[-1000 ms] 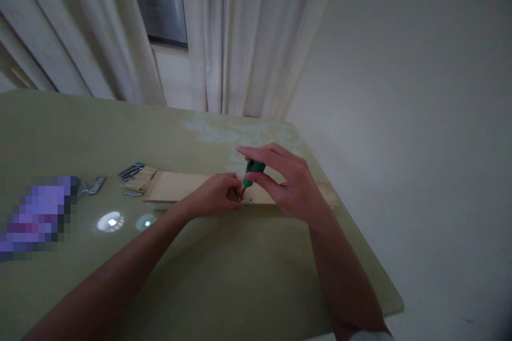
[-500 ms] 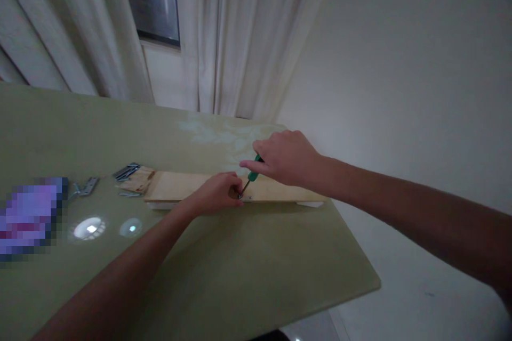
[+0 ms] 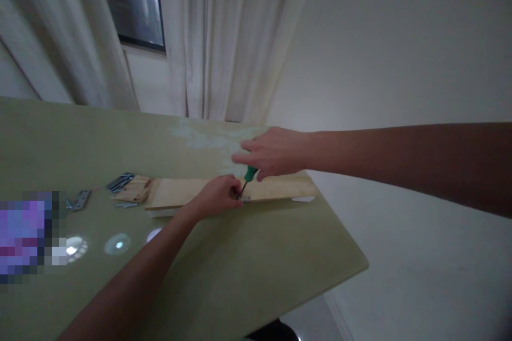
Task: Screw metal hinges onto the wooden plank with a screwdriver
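A pale wooden board (image 3: 276,187) lies along the table, its near edge towards me. On that edge sits a small metal hinge plate (image 3: 247,199), partly covered by my left hand (image 3: 219,192). The left fingers are closed in a pinch beside the screwdriver tip; what they pinch is too small to make out. My right hand (image 3: 276,153) is over the top of a green-handled screwdriver (image 3: 250,173), holding its handle with some fingers stretched out to the left. The screwdriver stands tilted, its shaft running down to the hinge plate by the left fingertips.
Left of the board lie a wooden piece (image 3: 130,190), several screws (image 3: 126,205) and metal hinges (image 3: 119,182). Another hinge (image 3: 82,200) lies farther left, near a blurred-out purple object (image 3: 24,232). The table (image 3: 256,256) ends at a corner on the right, with curtains (image 3: 224,37) behind.
My right hand has turned on the screwdriver handle, its fingers now more stretched and its forearm more level. My left hand keeps its pinch at the hinge plate. The view has shifted slightly.
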Demonstrator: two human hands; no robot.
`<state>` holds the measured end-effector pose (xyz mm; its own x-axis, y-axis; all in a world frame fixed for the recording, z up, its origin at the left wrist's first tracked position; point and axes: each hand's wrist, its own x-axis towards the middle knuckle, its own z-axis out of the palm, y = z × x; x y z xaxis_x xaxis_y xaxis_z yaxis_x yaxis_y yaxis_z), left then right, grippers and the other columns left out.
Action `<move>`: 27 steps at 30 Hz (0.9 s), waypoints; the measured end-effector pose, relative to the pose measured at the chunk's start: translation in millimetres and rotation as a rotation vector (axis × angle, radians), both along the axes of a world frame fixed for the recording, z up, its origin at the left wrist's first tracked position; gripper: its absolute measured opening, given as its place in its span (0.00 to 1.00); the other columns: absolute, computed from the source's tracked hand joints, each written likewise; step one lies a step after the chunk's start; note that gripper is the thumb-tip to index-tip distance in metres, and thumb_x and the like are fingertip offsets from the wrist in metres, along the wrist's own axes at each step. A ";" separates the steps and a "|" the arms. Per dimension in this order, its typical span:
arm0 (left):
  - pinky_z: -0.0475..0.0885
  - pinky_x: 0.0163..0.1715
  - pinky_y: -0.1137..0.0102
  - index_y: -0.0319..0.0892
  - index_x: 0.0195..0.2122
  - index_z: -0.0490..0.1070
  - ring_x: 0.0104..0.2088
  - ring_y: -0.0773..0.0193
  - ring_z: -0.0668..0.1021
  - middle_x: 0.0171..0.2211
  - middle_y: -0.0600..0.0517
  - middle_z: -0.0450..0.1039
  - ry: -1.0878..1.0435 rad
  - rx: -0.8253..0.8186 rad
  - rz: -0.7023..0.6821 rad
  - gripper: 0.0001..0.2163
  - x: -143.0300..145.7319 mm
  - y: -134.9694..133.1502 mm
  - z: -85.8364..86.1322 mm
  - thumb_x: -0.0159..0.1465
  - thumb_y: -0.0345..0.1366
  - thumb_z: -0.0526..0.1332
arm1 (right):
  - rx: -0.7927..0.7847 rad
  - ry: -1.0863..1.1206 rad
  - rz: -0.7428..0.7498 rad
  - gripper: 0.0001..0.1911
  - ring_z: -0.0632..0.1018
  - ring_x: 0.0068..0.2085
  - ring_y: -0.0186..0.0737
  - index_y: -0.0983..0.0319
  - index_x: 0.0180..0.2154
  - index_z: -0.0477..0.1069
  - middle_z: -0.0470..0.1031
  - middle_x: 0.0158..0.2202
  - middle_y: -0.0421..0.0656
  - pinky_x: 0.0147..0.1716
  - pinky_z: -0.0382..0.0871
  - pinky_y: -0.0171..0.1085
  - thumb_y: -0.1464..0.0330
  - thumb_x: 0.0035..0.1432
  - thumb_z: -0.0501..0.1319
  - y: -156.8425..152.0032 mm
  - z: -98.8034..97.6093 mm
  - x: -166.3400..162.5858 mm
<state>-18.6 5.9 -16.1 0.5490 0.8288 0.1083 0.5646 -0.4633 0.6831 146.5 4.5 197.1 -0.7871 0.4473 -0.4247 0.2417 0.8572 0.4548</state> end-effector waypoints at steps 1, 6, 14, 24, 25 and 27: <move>0.58 0.32 0.68 0.43 0.29 0.72 0.32 0.61 0.72 0.29 0.54 0.73 -0.003 -0.012 -0.007 0.07 0.3 -0.2 0.9 0.57 0.34 0.70 | -0.040 -0.046 0.150 0.17 0.83 0.48 0.49 0.56 0.62 0.74 0.83 0.52 0.50 0.38 0.67 0.41 0.62 0.76 0.62 2.2 0.6 -0.2; 0.58 0.33 0.68 0.43 0.29 0.71 0.31 0.61 0.71 0.29 0.54 0.72 0.019 0.010 -0.006 0.08 0.9 0.6 0.7 0.57 0.35 0.71 | 0.001 -0.052 -0.224 0.22 0.84 0.39 0.49 0.62 0.51 0.82 0.85 0.38 0.50 0.36 0.67 0.42 0.52 0.74 0.61 4.3 -3.9 -10.5; 0.58 0.33 0.67 0.43 0.28 0.72 0.31 0.61 0.72 0.28 0.54 0.73 0.005 -0.026 -0.024 0.07 0.9 2.9 -1.6 0.57 0.34 0.70 | -0.143 -0.044 0.307 0.11 0.82 0.43 0.41 0.55 0.55 0.79 0.84 0.43 0.44 0.42 0.66 0.40 0.66 0.77 0.60 8.1 1.0 -10.0; 0.61 0.34 0.67 0.43 0.31 0.75 0.33 0.60 0.74 0.31 0.53 0.75 0.008 -0.006 -0.026 0.07 -1.9 2.6 -1.7 0.58 0.36 0.71 | -0.091 -0.063 0.060 0.18 0.83 0.45 0.44 0.57 0.59 0.77 0.83 0.51 0.48 0.37 0.66 0.39 0.61 0.71 0.67 15.1 0.9 -12.8; 0.61 0.34 0.67 0.43 0.31 0.74 0.33 0.60 0.74 0.31 0.53 0.75 0.005 -0.017 -0.027 0.07 -2.1 2.5 -1.5 0.58 0.36 0.71 | -0.121 -0.085 0.199 0.17 0.83 0.46 0.44 0.54 0.61 0.76 0.83 0.51 0.46 0.38 0.67 0.40 0.65 0.73 0.65 15.7 1.3 -10.3; 0.60 0.33 0.67 0.43 0.31 0.74 0.32 0.60 0.73 0.30 0.53 0.75 0.010 -0.017 -0.023 0.07 -2.5 2.6 -1.7 0.58 0.36 0.71 | -0.129 -0.094 0.201 0.13 0.83 0.45 0.44 0.54 0.57 0.79 0.84 0.47 0.45 0.40 0.68 0.42 0.66 0.75 0.62 14.8 -1.4 -10.3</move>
<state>-21.1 8.5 -17.9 0.5689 0.8177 0.0881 0.5610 -0.4642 0.6854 136.2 19.3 195.7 -0.8093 0.2231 -0.5434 0.0226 0.9362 0.3507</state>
